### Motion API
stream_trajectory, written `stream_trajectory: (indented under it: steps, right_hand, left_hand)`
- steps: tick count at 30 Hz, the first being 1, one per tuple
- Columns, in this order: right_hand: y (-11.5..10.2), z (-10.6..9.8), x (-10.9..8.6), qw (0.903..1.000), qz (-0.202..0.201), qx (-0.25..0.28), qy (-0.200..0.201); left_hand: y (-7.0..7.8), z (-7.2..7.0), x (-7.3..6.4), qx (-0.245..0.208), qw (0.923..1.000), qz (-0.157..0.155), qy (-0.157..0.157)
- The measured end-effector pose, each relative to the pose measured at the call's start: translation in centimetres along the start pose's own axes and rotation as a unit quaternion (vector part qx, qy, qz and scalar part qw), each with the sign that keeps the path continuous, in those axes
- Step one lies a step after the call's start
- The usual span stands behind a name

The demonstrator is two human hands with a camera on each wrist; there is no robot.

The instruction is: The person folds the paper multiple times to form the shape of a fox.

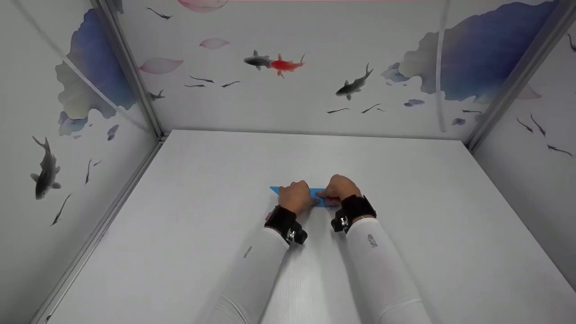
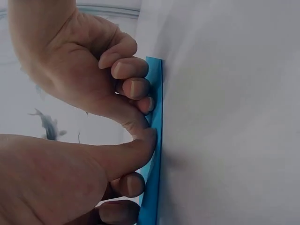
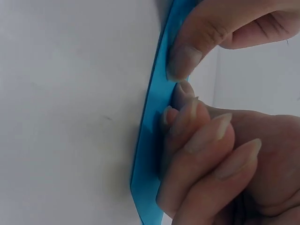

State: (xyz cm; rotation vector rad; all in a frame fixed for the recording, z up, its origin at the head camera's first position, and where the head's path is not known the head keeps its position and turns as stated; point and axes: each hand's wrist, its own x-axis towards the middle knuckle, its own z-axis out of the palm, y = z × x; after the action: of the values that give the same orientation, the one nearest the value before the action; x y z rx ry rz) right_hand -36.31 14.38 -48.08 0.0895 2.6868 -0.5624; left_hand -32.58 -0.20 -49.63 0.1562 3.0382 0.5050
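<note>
A piece of blue paper (image 1: 317,192) lies on the white table, folded into a narrow strip in both wrist views. Its left end tapers to a point in the head view. My left hand (image 1: 294,197) holds the paper left of its middle, with the thumb (image 2: 140,150) pressed on the strip and the fingers curled. Close beside it, my right hand (image 1: 343,188) grips the strip further right; its curled fingers (image 3: 201,150) rest along the paper. The two thumbs come near each other at the strip's middle. Both hands partly cover the paper.
The white tabletop (image 1: 202,171) spreads around the hands. White panels with painted fish and blue leaves, such as the back wall (image 1: 306,103), enclose its far side and both flanks. Black straps with small cameras (image 1: 355,209) sit on both wrists.
</note>
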Motion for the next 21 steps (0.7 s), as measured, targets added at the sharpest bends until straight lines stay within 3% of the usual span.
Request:
stream_trajectory:
  steps: [5,12,21]
  right_hand:
    - [-0.2,0.0,-0.4,0.9996,-0.010,-0.025,0.008]
    - [-0.2,-0.1,0.1,0.9999,0.012,-0.009,-0.004]
    - [-0.1,0.3,0.2,0.9998,0.012,-0.015,-0.005]
  left_hand:
    - [-0.6,0.0,0.0,-0.015,0.9997,0.004,-0.018]
    - [-0.9,-0.7,0.0,-0.033,0.9981,0.026,-0.044]
    - [-1.6,-0.9,0.1,-0.041,0.9967,0.041,-0.057]
